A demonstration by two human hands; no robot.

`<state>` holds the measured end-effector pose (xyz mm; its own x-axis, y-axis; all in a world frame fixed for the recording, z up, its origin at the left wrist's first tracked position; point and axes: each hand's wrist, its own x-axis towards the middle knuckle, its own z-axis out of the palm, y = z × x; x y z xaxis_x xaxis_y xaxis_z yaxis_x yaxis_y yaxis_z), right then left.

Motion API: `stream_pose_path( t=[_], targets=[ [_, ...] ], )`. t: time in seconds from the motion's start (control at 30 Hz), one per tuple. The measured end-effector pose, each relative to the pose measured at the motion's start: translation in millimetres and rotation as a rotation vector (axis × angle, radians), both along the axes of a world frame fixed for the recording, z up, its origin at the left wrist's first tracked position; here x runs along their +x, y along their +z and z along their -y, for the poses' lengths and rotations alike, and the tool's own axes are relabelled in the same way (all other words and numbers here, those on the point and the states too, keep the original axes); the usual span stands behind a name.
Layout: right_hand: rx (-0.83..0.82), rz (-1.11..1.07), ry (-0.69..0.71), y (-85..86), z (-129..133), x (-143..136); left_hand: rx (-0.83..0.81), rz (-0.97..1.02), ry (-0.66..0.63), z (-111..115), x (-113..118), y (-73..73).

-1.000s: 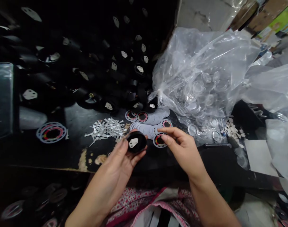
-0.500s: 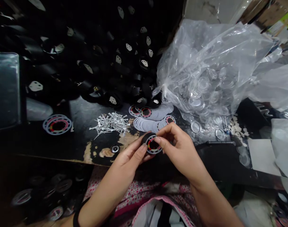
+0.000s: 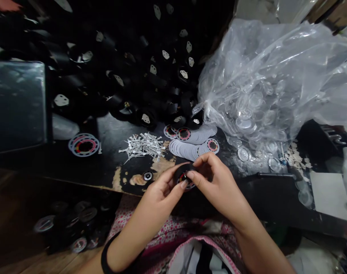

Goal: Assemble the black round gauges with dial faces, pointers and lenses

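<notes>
My left hand [image 3: 163, 190] is wrapped round a black round gauge case [image 3: 182, 169], its thumb on the front rim. Inside the case's opening shows a printed gauge dial [image 3: 179, 179] with red, yellow and green markings, partly covered by my fingers. My right hand [image 3: 214, 182] is closed at the case's right side, thumb tip against the dial and index finger by the far rim. Beyond my hands lie fanned rows of grey dials [image 3: 184, 149]. A heap of small white pointers [image 3: 144, 146] is to their left.
Black gauge cases [image 3: 146, 118] with pale plates pile up at the back. A clear plastic bag [image 3: 255, 76] of transparent lenses stands right. Two or so dials [image 3: 86, 146] lie left, beside a dark box [image 3: 19, 106]. A small metal ring [image 3: 147, 176] sits near the table edge.
The dial, earlier showing over the case's front, now sits deeper within the rim. My right thumb has moved onto its face, and my left thumb has shifted right. The camera view has turned slightly left.
</notes>
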<state>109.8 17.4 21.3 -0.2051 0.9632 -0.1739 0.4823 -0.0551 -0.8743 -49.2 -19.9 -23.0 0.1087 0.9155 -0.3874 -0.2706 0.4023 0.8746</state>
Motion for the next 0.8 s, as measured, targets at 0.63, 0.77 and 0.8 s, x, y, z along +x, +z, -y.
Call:
stream_pose_path(
  t=[0.63, 0.77, 0.8],
  targets=[
    [0.420, 0.858, 0.432, -14.0, -48.2, -78.4, -0.088, 0.372, 0.559, -9.4, -36.2, 13.9],
    [0.410, 0.851, 0.381, -15.9, -47.1, -71.2, -0.045, 0.368, 0.637, -8.8, -39.0, 16.7],
    [0.413, 0.848, 0.370, -16.7, -46.5, -69.8, -0.046, 0.367, 0.638, -7.7, -38.6, 16.7]
  ],
)
